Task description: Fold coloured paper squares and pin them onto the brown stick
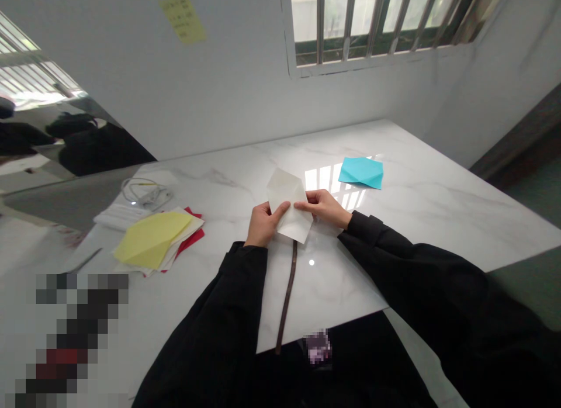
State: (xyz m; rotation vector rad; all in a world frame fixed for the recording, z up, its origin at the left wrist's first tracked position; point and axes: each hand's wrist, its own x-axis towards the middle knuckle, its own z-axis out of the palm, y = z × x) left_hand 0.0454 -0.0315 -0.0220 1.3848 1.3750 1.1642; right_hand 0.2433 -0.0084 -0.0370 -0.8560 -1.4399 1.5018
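White paper, folded, sits left of and nearer the wearer than the blue paper. Left hand and right hand both have their grip pinching its side edges; thumbs on top, aimed at each other, wrists angled inward. Pointed end faces away, leaning slightly left; long axis runs far to near. Brown strip: nearer than the blue paper, to its left. Yellow paper: same surface, well left of the blue paper.

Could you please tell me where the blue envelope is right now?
In the head view, the blue envelope lies right of centre on the marbled table, beyond the right hand, by the patch of sunlight.
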